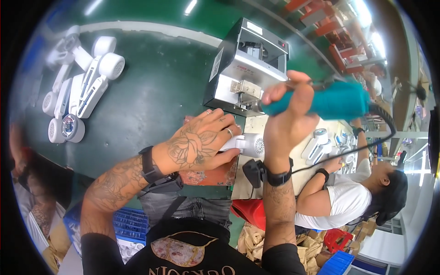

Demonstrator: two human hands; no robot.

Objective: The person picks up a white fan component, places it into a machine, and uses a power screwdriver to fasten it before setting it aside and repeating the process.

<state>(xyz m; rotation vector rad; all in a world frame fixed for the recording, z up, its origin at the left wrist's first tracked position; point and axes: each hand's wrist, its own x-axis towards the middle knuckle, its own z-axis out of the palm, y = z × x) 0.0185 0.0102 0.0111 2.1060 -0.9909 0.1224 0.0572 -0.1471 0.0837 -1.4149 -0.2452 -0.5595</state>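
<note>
My left hand (201, 142) lies over a white plastic part with a round slotted end (257, 145), its fingers and thumb around the body and hiding most of it. The part rests at the edge of a worn reddish block (208, 178) on the bench. Raised to the right of it, my right hand (293, 114) is wrapped around a teal electric screwdriver (327, 101) with a black cord. Motion blurs the tool, and its tip is not clear. Just beyond my left hand stands a black and silver screw feeder (250, 73) with a metal bracket at its front.
Several white units with round ends (87, 82) lie on the green bench (156, 73) at the far left. More white parts (318, 144) are on a pale surface at right, beside a co-worker in a white shirt (339, 197). A blue crate (130, 222) is at lower left.
</note>
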